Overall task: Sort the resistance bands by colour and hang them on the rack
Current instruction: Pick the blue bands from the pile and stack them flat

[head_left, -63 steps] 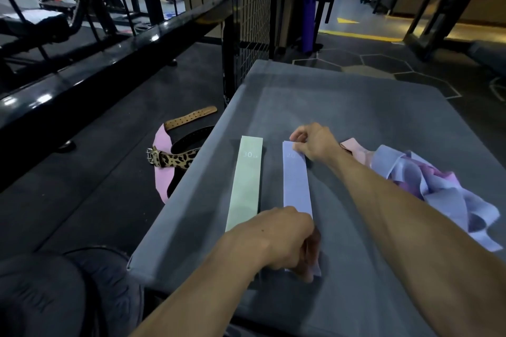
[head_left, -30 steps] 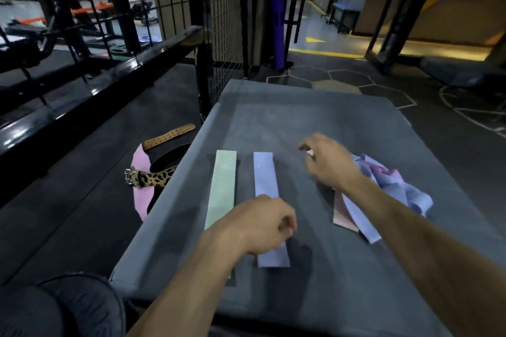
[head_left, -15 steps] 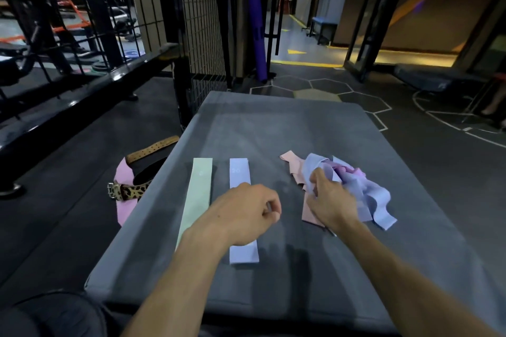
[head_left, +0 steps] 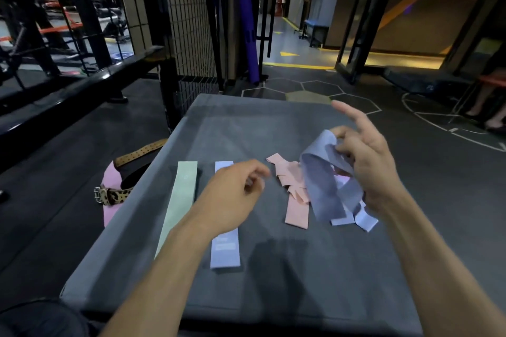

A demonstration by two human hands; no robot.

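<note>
A lavender band (head_left: 327, 172) was seen lifted off the grey bench (head_left: 273, 282), pinched between thumb and fingers of the right hand (head_left: 364, 161), its loop hanging open and blurred, with the index finger pointed away. Beneath it a tangled pile (head_left: 353, 213) of lavender and pink bands was left, with a peach band (head_left: 295, 200) lying flat just beside it. A green band (head_left: 179, 205) and a second lavender band (head_left: 226, 250) were laid straight, side by side, at the bench's left. The left hand (head_left: 232, 197) was held above them, fingers loosely curled on nothing. Half a second earlier, the right hand had been pressed into the pile and nothing had been raised.
</note>
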